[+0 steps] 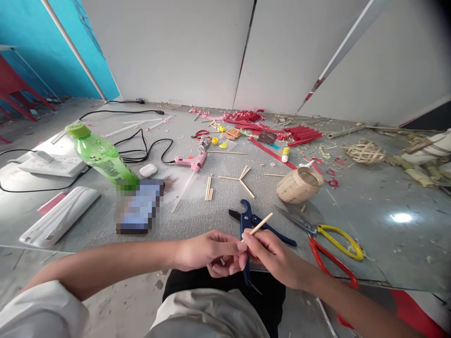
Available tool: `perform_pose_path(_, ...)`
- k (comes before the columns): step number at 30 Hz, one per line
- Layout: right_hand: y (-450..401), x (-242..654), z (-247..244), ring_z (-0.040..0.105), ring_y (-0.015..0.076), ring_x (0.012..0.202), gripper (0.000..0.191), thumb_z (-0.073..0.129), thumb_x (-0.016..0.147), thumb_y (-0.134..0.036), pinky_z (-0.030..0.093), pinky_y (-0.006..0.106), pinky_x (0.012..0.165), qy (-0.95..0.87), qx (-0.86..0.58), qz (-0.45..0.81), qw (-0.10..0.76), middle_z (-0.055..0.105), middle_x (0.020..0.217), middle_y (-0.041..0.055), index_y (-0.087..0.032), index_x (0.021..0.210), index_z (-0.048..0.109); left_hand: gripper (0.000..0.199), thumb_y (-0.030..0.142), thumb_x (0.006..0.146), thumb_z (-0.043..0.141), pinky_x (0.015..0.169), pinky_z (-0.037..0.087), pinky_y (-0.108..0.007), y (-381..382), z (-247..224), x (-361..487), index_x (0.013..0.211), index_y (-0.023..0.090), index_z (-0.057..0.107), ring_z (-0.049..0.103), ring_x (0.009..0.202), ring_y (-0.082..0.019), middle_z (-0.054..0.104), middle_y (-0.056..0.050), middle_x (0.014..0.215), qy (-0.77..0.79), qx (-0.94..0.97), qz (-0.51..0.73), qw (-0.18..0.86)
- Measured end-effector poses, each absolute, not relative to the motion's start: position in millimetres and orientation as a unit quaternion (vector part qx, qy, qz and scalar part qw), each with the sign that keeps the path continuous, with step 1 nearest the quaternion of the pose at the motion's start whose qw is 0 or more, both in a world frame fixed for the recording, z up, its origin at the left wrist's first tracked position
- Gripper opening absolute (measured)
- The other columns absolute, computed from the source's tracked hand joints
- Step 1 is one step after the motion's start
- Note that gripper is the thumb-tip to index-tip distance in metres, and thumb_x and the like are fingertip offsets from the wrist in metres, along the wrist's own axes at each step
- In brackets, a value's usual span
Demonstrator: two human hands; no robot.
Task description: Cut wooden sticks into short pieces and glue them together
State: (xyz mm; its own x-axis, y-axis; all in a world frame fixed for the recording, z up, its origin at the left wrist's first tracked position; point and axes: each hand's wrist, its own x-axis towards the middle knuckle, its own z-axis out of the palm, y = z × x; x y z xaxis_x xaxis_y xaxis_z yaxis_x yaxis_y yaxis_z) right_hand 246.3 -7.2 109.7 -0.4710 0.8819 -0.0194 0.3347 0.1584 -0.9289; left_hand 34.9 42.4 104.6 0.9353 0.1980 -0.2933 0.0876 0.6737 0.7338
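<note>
My right hand [273, 256] has thumb and fingers pinched on a thin wooden stick [261, 224], its free end angled up and away; my left hand [214, 253], fingers curled nearly closed, meets its lower end, though I can't tell how firmly it grips. Blue cutters [245, 217] lie under and just beyond both hands, and red-and-yellow-handled scissors [312, 229] right of my right hand. Farther ahead, between my hands, a branching figure of sticks [241, 179] looks laid out; whether it's glued I can't tell. The stick I hold is not part of it, and neither are the short sticks [209, 190] ahead of my left hand, so I judge joining remains. Beyond those sits the pink glue gun [193, 162], its tip resting on the worktop [190, 220].
</note>
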Motion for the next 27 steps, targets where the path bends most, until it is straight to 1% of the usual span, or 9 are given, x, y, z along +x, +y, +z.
perform_pose_path(4,0,249,110,0.058,0.0126,0.065,0.058,0.039,0.113,-0.054,0.049,0.027,0.071,-0.681,-0.395,0.549,0.281,0.059,0.068,-0.0011,-0.019,0.071,0.059,0.048,0.06,0.092,0.072,0.036,0.022,-0.019,45,106,37,0.09,0.012,0.068,0.046,0.048,-0.007,0.063,-0.003,0.075,0.177,0.39,0.038,0.903)
perform_pose_path(7,2,249,113,0.054,0.0126,0.062,0.057,0.04,0.113,-0.05,0.047,0.028,0.068,-0.698,-0.387,0.522,0.3,0.055,0.064,-0.0025,-0.021,0.067,0.054,0.053,0.062,0.096,0.062,0.036,0.032,-0.02,49,102,36,0.093,0.011,0.073,0.054,0.054,-0.011,0.067,-0.007,0.082,0.149,0.402,0.044,0.903)
perform_pose_path(9,3,248,115,0.052,0.0127,0.061,0.056,0.039,0.114,-0.049,0.046,0.028,0.065,-0.719,-0.383,0.489,0.311,0.052,0.064,-0.0027,-0.022,0.066,0.05,0.053,0.061,0.097,0.06,0.036,0.035,-0.02,51,99,35,0.098,0.01,0.075,0.056,0.056,-0.012,0.068,-0.008,0.086,0.131,0.412,0.041,0.901)
perform_pose_path(12,2,249,120,0.055,0.0134,0.062,0.056,0.036,0.114,-0.051,0.047,0.028,0.066,-0.749,-0.362,0.457,0.316,0.053,0.064,-0.002,-0.023,0.067,0.048,0.049,0.058,0.095,0.068,0.038,0.036,-0.02,53,100,34,0.108,0.011,0.076,0.057,0.059,-0.011,0.07,-0.008,0.092,0.134,0.454,0.025,0.881)
perform_pose_path(14,1,251,122,0.054,0.0125,0.061,0.054,0.034,0.114,-0.048,0.047,0.027,0.066,-0.765,-0.356,0.445,0.299,0.054,0.065,-0.0021,-0.023,0.069,0.048,0.052,0.061,0.094,0.07,0.04,0.035,-0.019,52,104,32,0.113,0.012,0.075,0.055,0.06,-0.01,0.069,-0.008,0.094,0.141,0.496,0.02,0.857)
perform_pose_path(17,-3,255,122,0.052,0.0104,0.061,0.048,0.033,0.116,-0.039,0.045,0.025,0.064,-0.791,-0.359,0.408,0.281,0.054,0.069,-0.0029,-0.021,0.073,0.048,0.055,0.064,0.104,0.054,0.047,0.038,-0.02,47,114,29,0.115,0.013,0.071,0.052,0.06,-0.009,0.067,-0.006,0.089,0.145,0.594,0.038,0.79)
perform_pose_path(19,-7,257,118,0.052,0.0105,0.062,0.044,0.033,0.116,-0.035,0.044,0.024,0.063,-0.807,-0.361,0.36,0.298,0.054,0.07,-0.0031,-0.022,0.076,0.049,0.048,0.056,0.109,0.046,0.055,0.041,-0.023,41,121,27,0.109,0.013,0.068,0.052,0.062,-0.01,0.064,-0.005,0.084,0.155,0.695,0.076,0.698)
perform_pose_path(22,-13,258,112,0.055,0.0133,0.064,0.039,0.033,0.114,-0.031,0.045,0.027,0.062,-0.833,-0.355,0.275,0.324,0.056,0.07,-0.002,-0.023,0.081,0.052,0.033,0.042,0.11,0.047,0.061,0.039,-0.026,33,129,25,0.1,0.015,0.062,0.05,0.066,-0.012,0.061,-0.005,0.083,0.17,0.798,0.118,0.566)
perform_pose_path(27,-19,257,104,0.055,0.0159,0.064,0.033,0.033,0.112,-0.027,0.046,0.03,0.06,-0.848,-0.347,0.242,0.319,0.056,0.07,-0.0003,-0.024,0.085,0.053,0.032,0.039,0.112,0.039,0.059,0.036,-0.027,29,132,24,0.102,0.017,0.06,0.047,0.064,-0.013,0.061,-0.005,0.085,0.169,0.834,0.122,0.512)
